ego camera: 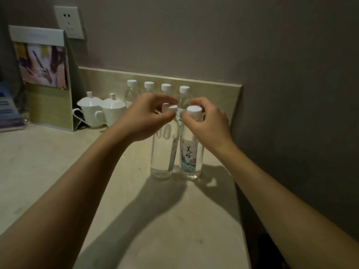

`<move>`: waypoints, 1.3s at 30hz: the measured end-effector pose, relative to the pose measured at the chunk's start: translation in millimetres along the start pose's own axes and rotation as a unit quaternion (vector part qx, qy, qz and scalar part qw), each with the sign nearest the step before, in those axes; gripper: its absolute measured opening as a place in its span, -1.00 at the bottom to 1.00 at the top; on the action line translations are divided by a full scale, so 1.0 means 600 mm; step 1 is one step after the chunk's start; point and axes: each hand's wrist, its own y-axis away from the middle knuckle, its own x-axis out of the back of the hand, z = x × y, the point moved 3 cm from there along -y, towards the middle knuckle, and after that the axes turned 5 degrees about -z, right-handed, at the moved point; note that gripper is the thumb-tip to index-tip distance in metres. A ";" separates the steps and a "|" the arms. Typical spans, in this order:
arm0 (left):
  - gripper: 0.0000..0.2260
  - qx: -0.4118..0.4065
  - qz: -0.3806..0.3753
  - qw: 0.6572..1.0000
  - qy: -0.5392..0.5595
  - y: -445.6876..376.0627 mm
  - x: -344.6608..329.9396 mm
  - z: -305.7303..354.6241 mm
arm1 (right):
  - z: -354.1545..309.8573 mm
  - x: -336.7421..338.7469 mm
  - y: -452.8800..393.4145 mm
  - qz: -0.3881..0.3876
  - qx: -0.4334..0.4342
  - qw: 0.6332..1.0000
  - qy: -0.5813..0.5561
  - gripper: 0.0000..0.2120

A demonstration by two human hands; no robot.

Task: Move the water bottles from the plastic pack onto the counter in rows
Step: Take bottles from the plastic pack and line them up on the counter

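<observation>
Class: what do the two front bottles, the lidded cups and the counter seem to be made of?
Front bottles: clear, thin plastic, probably; the counter shows through them, and the caps are matt white. Lidded cups: glossy white, likely glazed ceramic. Counter: pale with a faint mottle, stone or laminate; unclear which.

back-row bottles (149, 88) half hidden behind hands; blue booklet (8, 111) cut off left

Both forearms outstretched, left hand (144, 118) and right hand (206, 121) (fingers curled, pinching) nearly touching
</observation>
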 end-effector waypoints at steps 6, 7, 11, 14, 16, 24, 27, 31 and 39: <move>-0.64 -0.055 -0.090 0.991 0.077 -0.012 0.006 -0.021 | 0.007 -0.021 0.018 0.071 -0.051 0.996 0.032 -0.69; -0.63 -0.059 -0.095 0.989 0.094 -0.012 0.007 -0.025 | 0.008 -0.023 0.023 0.080 -0.066 0.994 0.031 -0.65; -0.53 -0.068 -0.116 0.977 0.167 -0.006 0.002 -0.046 | 0.012 -0.035 0.058 0.108 -0.147 0.983 0.027 -0.43; -0.26 -0.054 -0.149 0.964 0.214 0.003 -0.012 -0.064 | 0.012 -0.039 0.086 0.129 -0.180 0.974 0.039 -0.37; -0.12 -0.049 -0.135 0.967 0.208 0.010 -0.022 -0.075 | 0.016 -0.047 0.109 0.116 -0.197 0.972 0.057 -0.40; -0.19 0.075 -0.112 0.987 -0.086 0.072 -0.102 -0.150 | 0.053 -0.075 0.160 0.018 -0.271 0.957 0.097 -0.44; -0.37 0.065 -0.094 0.992 -0.058 0.069 -0.112 -0.148 | 0.058 -0.079 0.146 0.015 -0.253 0.960 0.116 -0.48; -0.42 0.062 -0.081 0.995 0.000 0.056 -0.124 -0.149 | 0.075 -0.081 0.136 0.012 -0.254 0.964 0.075 -0.50; -0.39 0.099 -0.041 0.991 0.079 0.023 -0.159 -0.154 | 0.110 -0.072 0.108 0.024 -0.278 0.960 0.036 -0.48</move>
